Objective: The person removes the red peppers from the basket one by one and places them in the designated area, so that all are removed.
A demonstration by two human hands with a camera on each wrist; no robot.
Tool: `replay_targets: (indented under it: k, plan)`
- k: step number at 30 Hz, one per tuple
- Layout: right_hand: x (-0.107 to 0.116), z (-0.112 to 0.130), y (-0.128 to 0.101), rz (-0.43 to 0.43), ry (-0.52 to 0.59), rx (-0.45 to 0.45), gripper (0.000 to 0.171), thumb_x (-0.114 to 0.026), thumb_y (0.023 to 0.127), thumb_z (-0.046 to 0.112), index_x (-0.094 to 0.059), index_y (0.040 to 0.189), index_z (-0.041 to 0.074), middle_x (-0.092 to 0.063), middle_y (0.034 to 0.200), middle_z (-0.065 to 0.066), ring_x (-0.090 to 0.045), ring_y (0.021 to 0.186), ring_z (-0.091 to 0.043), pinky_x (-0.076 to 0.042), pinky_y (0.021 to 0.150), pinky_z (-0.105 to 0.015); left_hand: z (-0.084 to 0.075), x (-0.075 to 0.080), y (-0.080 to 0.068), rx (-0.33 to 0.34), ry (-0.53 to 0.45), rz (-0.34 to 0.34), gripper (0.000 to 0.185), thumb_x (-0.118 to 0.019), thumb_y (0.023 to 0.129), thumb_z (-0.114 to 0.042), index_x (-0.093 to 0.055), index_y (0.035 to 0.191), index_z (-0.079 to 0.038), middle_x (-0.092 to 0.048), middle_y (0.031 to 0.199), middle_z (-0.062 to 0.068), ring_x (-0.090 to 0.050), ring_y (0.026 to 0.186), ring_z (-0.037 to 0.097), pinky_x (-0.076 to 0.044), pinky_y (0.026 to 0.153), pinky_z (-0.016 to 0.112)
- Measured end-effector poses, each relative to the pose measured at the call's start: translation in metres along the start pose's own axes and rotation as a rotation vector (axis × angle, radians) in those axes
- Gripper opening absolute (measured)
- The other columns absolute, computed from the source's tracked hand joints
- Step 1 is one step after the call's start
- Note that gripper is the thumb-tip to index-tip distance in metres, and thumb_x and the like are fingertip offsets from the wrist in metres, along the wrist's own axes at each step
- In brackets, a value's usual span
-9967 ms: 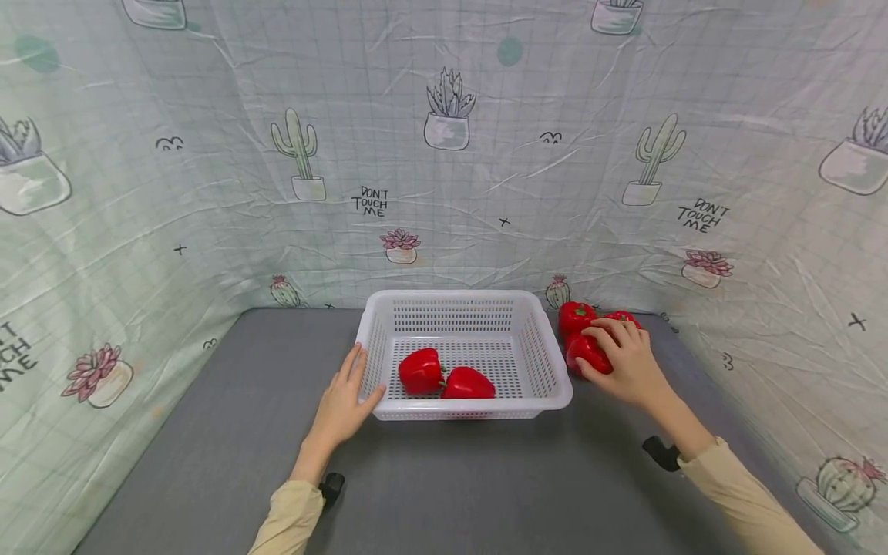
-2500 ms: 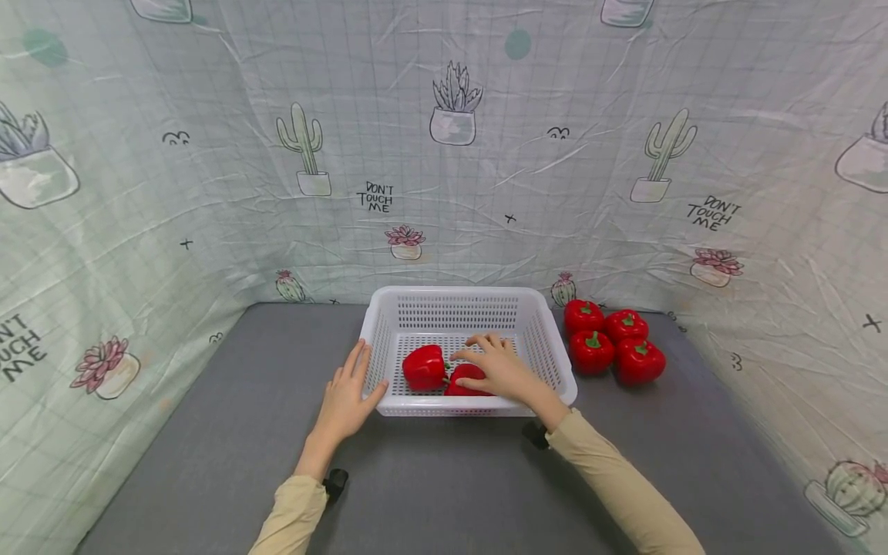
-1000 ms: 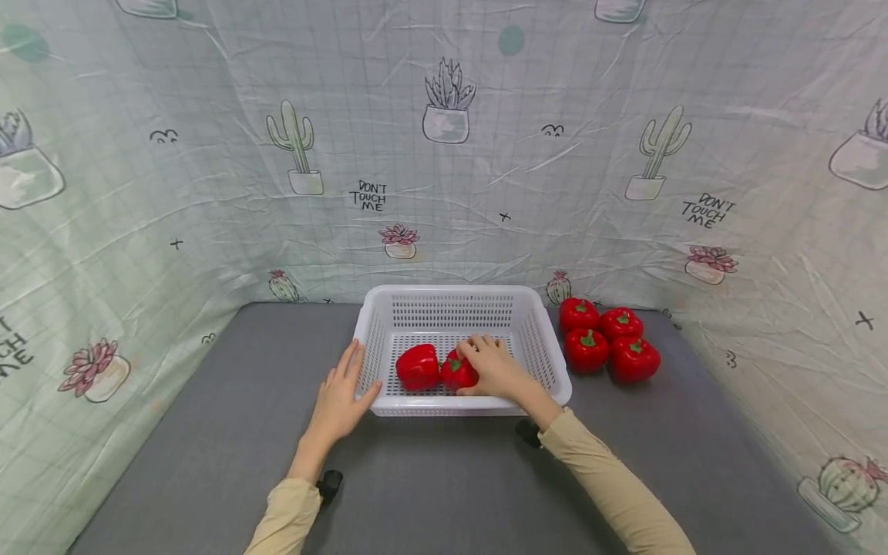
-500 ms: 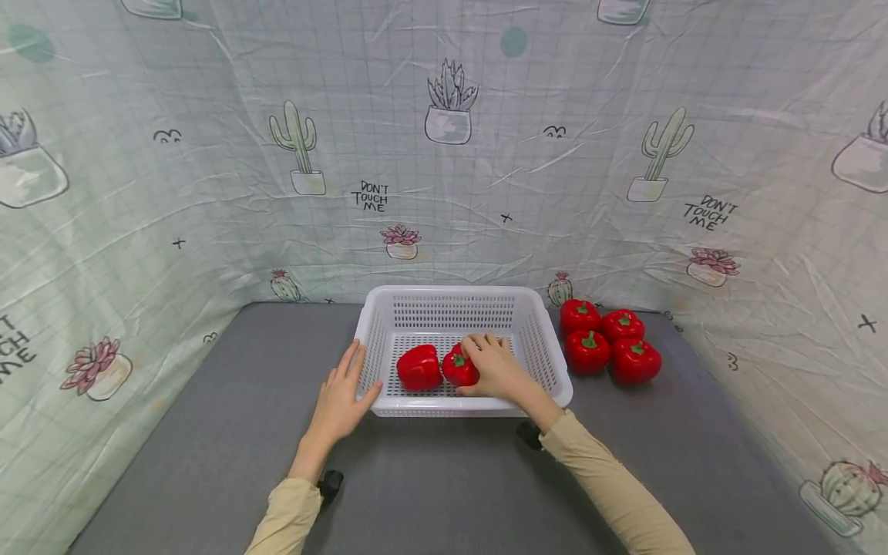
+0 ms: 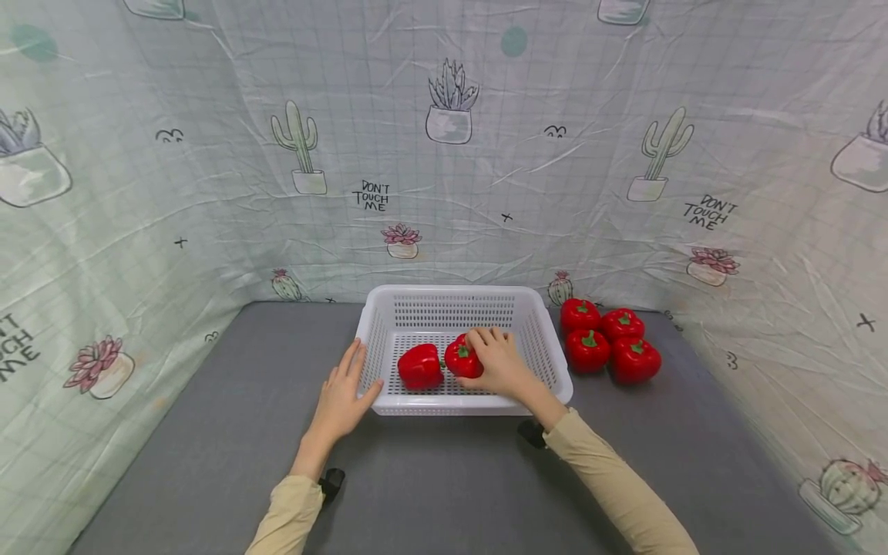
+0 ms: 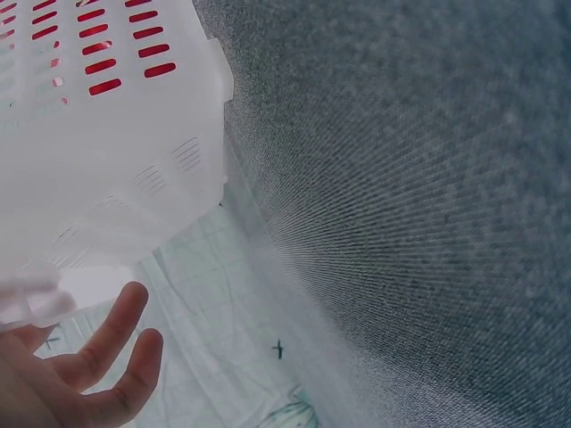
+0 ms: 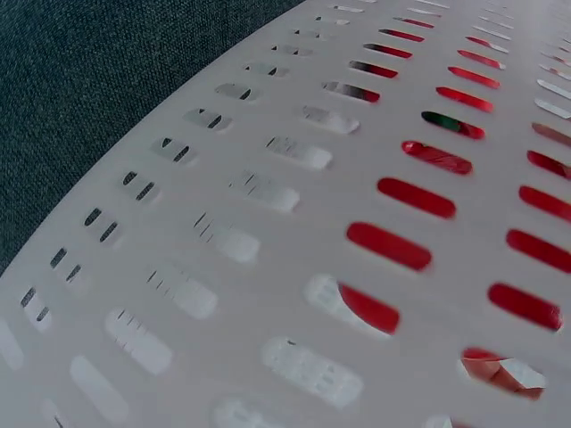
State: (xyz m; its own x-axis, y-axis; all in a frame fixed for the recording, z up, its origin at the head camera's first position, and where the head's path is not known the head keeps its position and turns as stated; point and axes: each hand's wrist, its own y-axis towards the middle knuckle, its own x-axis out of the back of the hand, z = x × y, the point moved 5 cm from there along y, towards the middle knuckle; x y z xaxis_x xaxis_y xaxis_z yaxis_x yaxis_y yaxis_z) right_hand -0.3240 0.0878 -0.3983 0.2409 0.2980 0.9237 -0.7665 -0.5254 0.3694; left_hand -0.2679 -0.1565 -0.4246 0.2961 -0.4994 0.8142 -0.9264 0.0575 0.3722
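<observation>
My right hand [image 5: 501, 368] reaches over the front rim of a white perforated plastic basket [image 5: 451, 405] and grips a red bell pepper [image 5: 459, 358], its green stem facing up. A second red bell pepper [image 5: 420, 367] lies on its side in the basket, just left of the held one. My left hand [image 5: 340, 402] rests at the basket's left front corner, fingers extended along the left side and thumb at the front rim. In the right wrist view, the basket wall [image 7: 294, 214] hides the hand; red shows through its slots.
Several red bell peppers [image 5: 612, 342] stand grouped on the grey table [image 5: 444, 486] just right of the basket, stems up. A patterned cloth [image 5: 444, 185] with cactus prints encloses the back and sides, close behind the basket.
My right hand came from the peppers at right into the basket, took hold of the right pepper and turned it stem up. Lately it moved slightly back. My left hand stayed put.
</observation>
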Motion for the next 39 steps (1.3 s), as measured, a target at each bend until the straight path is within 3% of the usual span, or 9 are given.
replay_targets:
  k: [4, 20, 30, 39]
  plan:
    - [0.003, -0.003, -0.003, -0.017, 0.014, -0.002, 0.058, -0.072, 0.065, 0.047, -0.046, 0.107, 0.017, -0.051, 0.113, -0.005, -0.043, 0.1, -0.024, -0.032, 0.081, -0.044, 0.0, 0.0, 0.0, 0.003, -0.001, 0.002, 0.068, -0.054, 0.084, -0.035, -0.03, 0.139, -0.004, -0.026, 0.146, 0.011, -0.047, 0.106, 0.043, -0.036, 0.083, 0.061]
    - [0.023, -0.01, -0.02, -0.121, 0.037, 0.002, 0.065, -0.073, 0.064, 0.047, -0.048, 0.12, 0.026, -0.049, 0.12, -0.002, -0.041, 0.101, -0.023, -0.033, 0.079, -0.041, 0.003, -0.003, 0.0, 0.012, 0.005, 0.023, 0.069, -0.053, 0.085, -0.037, -0.028, 0.14, -0.005, -0.024, 0.146, 0.011, -0.045, 0.11, 0.043, -0.035, 0.086, 0.061]
    - [0.049, -0.018, -0.036, -0.227, 0.027, 0.046, 0.068, -0.076, 0.061, 0.038, -0.046, 0.12, 0.02, -0.048, 0.121, -0.007, -0.044, 0.099, -0.023, -0.034, 0.078, -0.042, 0.001, -0.002, -0.002, -0.034, -0.026, -0.06, 0.067, -0.047, 0.086, -0.043, -0.029, 0.14, -0.008, -0.026, 0.146, 0.008, -0.046, 0.102, 0.043, -0.034, 0.08, 0.063]
    - [0.071, -0.026, -0.057, -0.316, 0.012, 0.057, 0.07, -0.079, 0.057, 0.037, -0.049, 0.117, 0.018, -0.048, 0.118, -0.01, -0.046, 0.093, -0.02, -0.037, 0.074, -0.037, 0.001, -0.001, 0.0, 0.016, 0.018, 0.011, 0.069, -0.054, 0.084, -0.037, -0.029, 0.139, -0.004, -0.026, 0.146, 0.01, -0.047, 0.106, 0.04, -0.037, 0.084, 0.058]
